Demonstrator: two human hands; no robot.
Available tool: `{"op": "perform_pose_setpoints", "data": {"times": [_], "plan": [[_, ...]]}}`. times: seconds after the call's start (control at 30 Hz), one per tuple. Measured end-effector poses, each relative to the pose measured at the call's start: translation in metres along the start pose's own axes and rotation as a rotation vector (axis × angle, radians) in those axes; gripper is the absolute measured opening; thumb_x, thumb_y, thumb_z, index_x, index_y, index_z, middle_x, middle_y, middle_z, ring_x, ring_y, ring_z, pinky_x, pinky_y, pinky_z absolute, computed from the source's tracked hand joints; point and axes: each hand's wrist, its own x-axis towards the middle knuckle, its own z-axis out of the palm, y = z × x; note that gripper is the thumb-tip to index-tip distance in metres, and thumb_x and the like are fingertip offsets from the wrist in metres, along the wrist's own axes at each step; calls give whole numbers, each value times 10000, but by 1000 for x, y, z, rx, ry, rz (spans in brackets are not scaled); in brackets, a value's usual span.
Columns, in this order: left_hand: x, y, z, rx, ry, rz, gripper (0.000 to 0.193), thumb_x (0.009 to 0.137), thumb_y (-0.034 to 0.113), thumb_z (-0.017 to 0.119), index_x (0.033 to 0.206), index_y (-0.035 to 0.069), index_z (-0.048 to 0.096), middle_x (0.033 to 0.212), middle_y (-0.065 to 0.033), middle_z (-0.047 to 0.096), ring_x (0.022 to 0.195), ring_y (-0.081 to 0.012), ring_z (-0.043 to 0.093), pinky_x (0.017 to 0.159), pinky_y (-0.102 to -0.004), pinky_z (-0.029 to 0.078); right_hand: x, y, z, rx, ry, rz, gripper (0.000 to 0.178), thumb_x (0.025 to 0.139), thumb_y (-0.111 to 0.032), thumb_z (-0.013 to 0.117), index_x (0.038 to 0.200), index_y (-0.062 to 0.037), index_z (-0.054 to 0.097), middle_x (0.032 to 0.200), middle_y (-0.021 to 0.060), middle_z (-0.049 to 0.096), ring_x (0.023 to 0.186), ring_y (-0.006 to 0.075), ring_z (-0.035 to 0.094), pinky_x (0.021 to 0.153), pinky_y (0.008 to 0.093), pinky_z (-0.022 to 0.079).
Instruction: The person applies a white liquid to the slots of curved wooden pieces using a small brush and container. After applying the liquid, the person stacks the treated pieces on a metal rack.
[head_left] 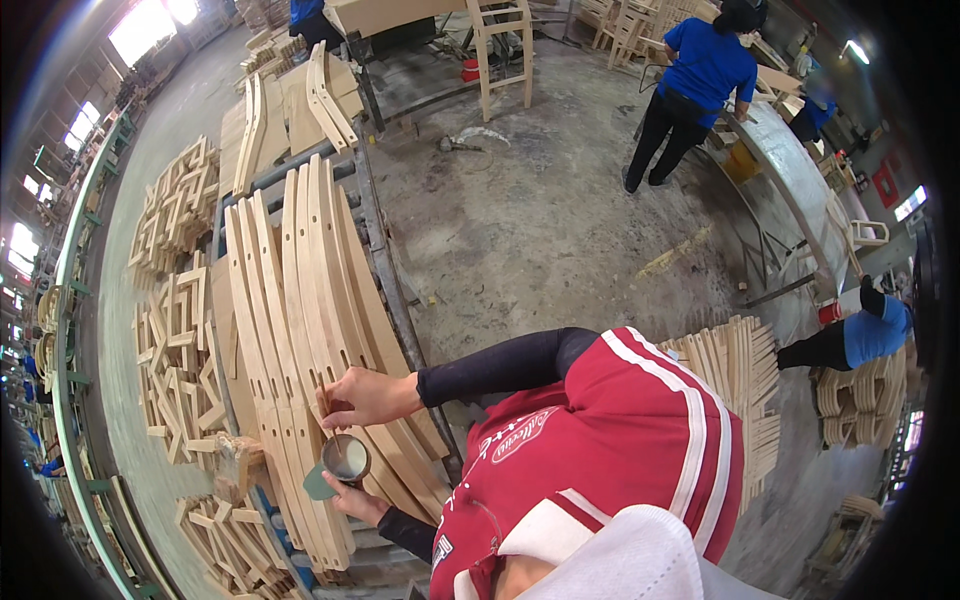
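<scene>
My left hand [360, 502] is wrapped round a small dark-rimmed cup [346, 458] of pale, creamy liquid. A green flat piece [319, 484] sticks out beside the cup, and I cannot tell whether it belongs to it. Just above the cup, my right hand [368, 397] pinches a thin, brownish stick-like tool [322, 402]; its tip is too small to make out. Both hands are over a row of long, curved wooden slats [310, 270] with small slots cut in them. The slats lie side by side on a metal-framed rack.
Stacks of angled wooden frames [180, 350] stand on the floor beyond the rack. More curved pieces [330, 100] lie on boards at its far end. A co-worker in blue [705, 75] stands at a bench [790, 160]. A pile of slats [735, 390] is behind me.
</scene>
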Motion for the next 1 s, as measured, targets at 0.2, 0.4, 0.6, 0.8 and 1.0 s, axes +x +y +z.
{"op": "perform_pose_setpoints", "data": {"times": [0.2,0.4,0.6,0.8,1.0], "plan": [[10,-7,-10,7,-46,-46,503,960,368,607,1206,-70,570,1177,-151,612,1009,-226,636,837,-364,555,0,1,3,-41,4,-16,235,908,-246,673,872,-23,610,734,87,698,651,219,682,617,310,523],[13,-7,-11,2,-70,-25,514,959,377,606,1238,-51,550,1225,-149,593,1060,-232,619,870,-372,543,0,-4,5,-83,3,2,274,897,-266,685,852,-7,610,701,111,678,627,254,665,603,331,512],[24,-13,-14,-13,-73,-59,532,951,389,614,1247,-47,538,1242,-152,581,1070,-246,613,885,-382,537,-1,-12,3,-101,9,-16,272,885,-261,696,851,-6,609,654,118,643,587,261,631,580,344,491],[12,1,2,42,-80,-59,541,953,387,611,1237,-66,533,1229,-168,581,1048,-245,622,870,-372,544,-4,-10,-1,-74,23,-37,238,885,-249,695,872,-25,616,679,105,653,606,241,637,594,336,493],[19,-5,1,14,-116,-29,531,958,377,606,1223,-78,539,1223,-167,582,1041,-241,624,866,-371,546,-4,-12,-5,-59,19,-33,218,885,-239,694,886,-34,619,698,95,662,621,229,642,607,331,496]]}}
